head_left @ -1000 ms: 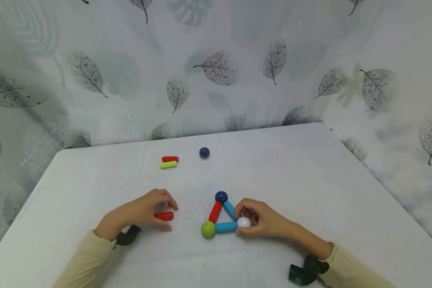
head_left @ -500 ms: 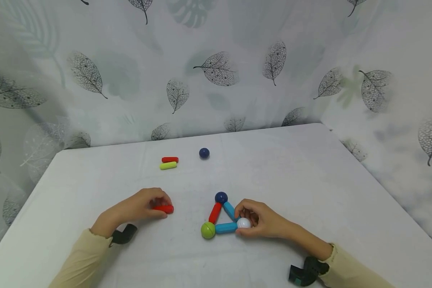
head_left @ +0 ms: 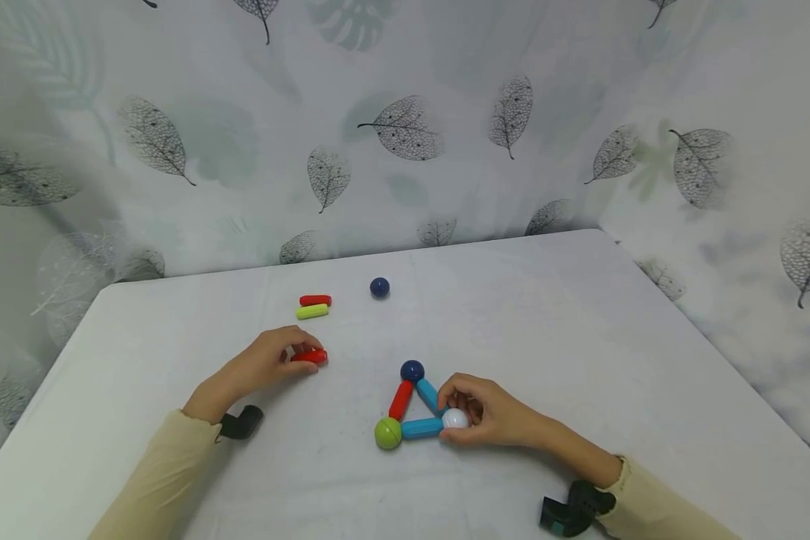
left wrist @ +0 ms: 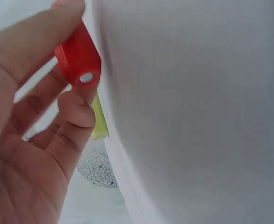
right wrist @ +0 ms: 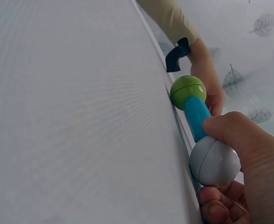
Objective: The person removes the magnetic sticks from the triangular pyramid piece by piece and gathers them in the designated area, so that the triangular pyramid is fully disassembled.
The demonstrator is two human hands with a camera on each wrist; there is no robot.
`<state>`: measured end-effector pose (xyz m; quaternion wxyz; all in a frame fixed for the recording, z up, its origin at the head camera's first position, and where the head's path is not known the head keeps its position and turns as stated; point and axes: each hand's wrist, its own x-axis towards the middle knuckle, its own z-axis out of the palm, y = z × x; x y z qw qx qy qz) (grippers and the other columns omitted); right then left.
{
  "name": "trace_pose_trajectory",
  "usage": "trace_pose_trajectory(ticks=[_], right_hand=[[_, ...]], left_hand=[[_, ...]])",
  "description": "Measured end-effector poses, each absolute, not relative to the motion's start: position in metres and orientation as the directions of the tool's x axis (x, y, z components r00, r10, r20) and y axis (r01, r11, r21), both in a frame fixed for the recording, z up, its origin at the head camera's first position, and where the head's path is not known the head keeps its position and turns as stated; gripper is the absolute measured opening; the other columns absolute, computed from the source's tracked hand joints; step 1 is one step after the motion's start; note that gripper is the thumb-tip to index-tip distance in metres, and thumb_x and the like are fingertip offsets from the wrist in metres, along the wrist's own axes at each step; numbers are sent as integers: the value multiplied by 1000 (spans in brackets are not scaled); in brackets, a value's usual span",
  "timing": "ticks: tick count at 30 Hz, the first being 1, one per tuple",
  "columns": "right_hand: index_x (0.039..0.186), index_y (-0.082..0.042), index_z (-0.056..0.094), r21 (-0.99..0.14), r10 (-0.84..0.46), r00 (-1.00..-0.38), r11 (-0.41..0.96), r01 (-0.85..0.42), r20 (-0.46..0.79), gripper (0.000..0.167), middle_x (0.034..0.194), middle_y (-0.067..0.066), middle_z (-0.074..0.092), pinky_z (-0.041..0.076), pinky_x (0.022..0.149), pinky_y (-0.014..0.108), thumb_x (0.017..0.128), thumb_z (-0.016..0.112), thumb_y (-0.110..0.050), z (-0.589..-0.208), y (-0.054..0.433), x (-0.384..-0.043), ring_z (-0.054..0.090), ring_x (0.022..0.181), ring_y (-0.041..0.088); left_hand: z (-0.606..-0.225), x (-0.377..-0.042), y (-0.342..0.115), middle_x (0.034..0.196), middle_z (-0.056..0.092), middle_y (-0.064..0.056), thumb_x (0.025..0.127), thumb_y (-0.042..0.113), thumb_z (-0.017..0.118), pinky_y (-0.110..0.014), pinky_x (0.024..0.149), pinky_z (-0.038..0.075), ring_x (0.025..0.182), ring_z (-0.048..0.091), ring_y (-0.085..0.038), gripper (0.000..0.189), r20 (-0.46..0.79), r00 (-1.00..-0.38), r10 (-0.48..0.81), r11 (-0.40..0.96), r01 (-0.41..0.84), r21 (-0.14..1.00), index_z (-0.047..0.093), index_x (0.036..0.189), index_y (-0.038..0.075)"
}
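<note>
My left hand [head_left: 266,360] pinches a red magnetic rod [head_left: 310,356] between thumb and fingers; in the left wrist view a pale round spot shows on the end of this red rod [left wrist: 80,56]. On the table a triangle of rods and balls lies flat. Its corners are a dark blue ball [head_left: 412,370], a green ball [head_left: 388,433] and a white ball [head_left: 455,419]. A red rod [head_left: 401,400] forms the left side, and blue rods [head_left: 421,428] form the other two. My right hand [head_left: 496,412] grips the white ball, its thumb by the near blue rod [right wrist: 197,114].
Farther back lie a red rod [head_left: 316,300] and a yellow-green rod [head_left: 312,311] side by side. A loose dark blue ball [head_left: 379,287] is right of them. The white table [head_left: 547,300] ends at a leaf-patterned backdrop [head_left: 405,187].
My left hand closes its fingers on the red rod and carries it away from me, toward the back of the table. The right hand and the triangle stay in place.
</note>
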<state>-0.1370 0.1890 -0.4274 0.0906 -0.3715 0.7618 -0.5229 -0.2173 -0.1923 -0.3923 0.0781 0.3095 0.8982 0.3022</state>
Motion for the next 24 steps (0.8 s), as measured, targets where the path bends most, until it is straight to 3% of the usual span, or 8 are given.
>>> trace_pose_trajectory(ticks=[15,24], right_hand=[[104,-9,60,-868,-668,-704,179,-464,238,30,87,6,56,40,51,17,81,79,-12,-424,188,-137,50,67,21],[105,-9,59,-873,-665,-709,178,-454,233,31,87,6,56,40,50,18,81,79,-12,-425,189,-137,49,67,20]], left_hand=[[-392,-248,-185,107,66,-15,85,4,73,-43,84,53,96,59,-28,31,26,-868,496,714,425,557,62,113,-2],[-393,-258,-184,107,63,-18,85,1,73,-45,84,53,96,59,-32,28,74,-882,466,719,426,549,63,111,-3]])
